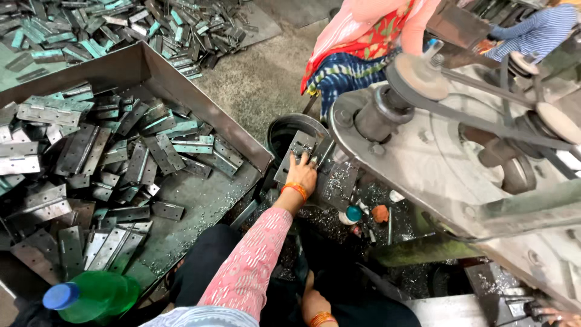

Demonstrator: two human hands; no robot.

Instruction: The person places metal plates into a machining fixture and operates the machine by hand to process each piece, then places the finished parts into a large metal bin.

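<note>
Green bottle [97,295] cut by bottom edge

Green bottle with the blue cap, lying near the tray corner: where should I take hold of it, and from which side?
Grip the green bottle around its wide body, coming down from above. It lies on its side with the blue cap pointing left, so the rounded middle faces up and is free. The metal tray of hinges crowds its upper side, so avoid approaching from there.
</note>
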